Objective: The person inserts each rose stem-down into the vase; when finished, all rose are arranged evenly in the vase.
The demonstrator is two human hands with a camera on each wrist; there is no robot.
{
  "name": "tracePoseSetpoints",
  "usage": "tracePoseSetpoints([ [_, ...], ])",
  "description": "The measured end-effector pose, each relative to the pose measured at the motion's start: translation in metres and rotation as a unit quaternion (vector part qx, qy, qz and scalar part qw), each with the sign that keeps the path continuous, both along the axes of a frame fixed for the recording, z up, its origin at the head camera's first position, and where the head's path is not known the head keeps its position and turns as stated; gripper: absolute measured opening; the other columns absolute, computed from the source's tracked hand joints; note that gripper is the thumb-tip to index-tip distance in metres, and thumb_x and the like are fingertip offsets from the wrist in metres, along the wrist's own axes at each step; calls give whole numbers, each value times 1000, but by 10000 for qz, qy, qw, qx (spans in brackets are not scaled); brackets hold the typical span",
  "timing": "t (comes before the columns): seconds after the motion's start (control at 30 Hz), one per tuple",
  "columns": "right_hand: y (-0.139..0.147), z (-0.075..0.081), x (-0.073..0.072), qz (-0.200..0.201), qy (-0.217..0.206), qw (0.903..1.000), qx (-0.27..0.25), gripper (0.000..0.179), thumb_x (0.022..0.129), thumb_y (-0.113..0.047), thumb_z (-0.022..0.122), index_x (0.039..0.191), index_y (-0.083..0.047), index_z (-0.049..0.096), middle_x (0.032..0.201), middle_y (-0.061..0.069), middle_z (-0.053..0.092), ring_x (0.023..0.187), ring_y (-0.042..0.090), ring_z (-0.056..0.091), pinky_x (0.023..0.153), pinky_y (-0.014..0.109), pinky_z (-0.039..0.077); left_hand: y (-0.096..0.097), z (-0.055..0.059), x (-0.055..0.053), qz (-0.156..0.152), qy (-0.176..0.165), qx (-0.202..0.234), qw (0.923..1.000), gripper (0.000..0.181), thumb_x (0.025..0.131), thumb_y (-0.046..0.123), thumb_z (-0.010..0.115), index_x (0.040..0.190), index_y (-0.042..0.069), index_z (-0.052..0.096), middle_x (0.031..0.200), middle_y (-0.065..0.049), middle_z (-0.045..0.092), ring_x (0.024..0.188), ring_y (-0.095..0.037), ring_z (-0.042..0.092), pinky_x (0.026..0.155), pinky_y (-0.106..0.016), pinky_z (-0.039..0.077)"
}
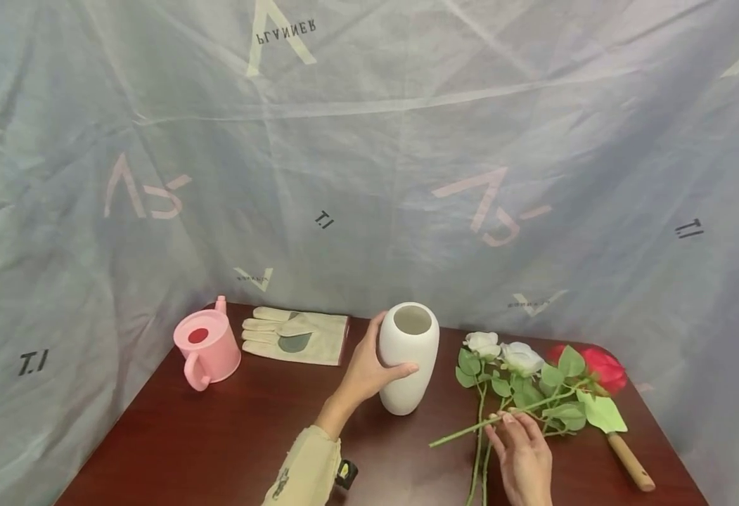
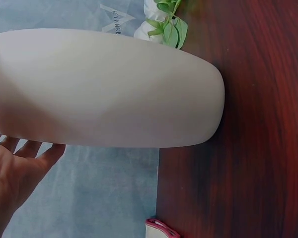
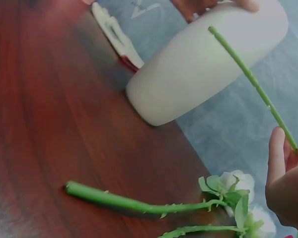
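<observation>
My left hand [image 1: 365, 369] grips a white vase [image 1: 407, 379] around its upper part, thumb across the front. The vase stands upright on the table, and its round mouth is visible. In the right wrist view, the fingers of my right hand [image 3: 293, 183] pinch a green stem [image 3: 258, 89], whose bare end points toward the vase. Seen from the head, this stem runs up to a red rose [image 1: 605, 370] at the right. Two white roses [image 1: 522, 358] lie beyond my right hand [image 1: 524, 453], their stems toward the front edge.
At the far left stands a pink watering can [image 1: 211, 348]. A pair of pale work gloves [image 1: 299, 336] lies behind, near the cloth backdrop [image 1: 356, 176]. To the right a small trowel with a green blade [image 1: 602, 413] and wooden handle [image 1: 631, 462] lies on the dark wooden table [image 1: 173, 436].
</observation>
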State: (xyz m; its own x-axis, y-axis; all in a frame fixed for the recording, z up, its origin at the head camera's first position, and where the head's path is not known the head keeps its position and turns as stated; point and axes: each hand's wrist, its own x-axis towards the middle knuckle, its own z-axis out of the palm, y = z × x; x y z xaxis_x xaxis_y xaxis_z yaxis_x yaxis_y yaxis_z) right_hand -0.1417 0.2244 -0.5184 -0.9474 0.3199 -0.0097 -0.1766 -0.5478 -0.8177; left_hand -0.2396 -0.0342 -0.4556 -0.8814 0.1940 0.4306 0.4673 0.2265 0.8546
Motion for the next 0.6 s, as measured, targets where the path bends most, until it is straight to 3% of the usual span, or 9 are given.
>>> tracePoseSetpoints([
  [0.13,-7,22,4,382,527,9960,-614,5,95,0,48,96,-4,52,92,6,60,90,17,62,85,32,48,-1,2,-2,5,-34,-40,10000,93,67,37,82,142,30,28,124,4,53,105,-16,54,83,-41,45],
  [0.33,-7,34,-2,825,1031,9798,-1502,16,97,6,38,94,3,54,92,12,60,93,23,62,91,36,44,0,5,-1,90,6,5,10000,94,66,32,84,142,28,29,123,3,53,104,-16,55,83,-41,44],
  [0.6,2,44,-8,1244,1025,9519,-2607,26,97,6,34,82,5,56,89,15,61,93,25,61,91,35,44,1,1,0,171,-18,-130,9998,95,65,38,83,142,30,29,124,4,53,105,-14,54,84,-41,44],
])
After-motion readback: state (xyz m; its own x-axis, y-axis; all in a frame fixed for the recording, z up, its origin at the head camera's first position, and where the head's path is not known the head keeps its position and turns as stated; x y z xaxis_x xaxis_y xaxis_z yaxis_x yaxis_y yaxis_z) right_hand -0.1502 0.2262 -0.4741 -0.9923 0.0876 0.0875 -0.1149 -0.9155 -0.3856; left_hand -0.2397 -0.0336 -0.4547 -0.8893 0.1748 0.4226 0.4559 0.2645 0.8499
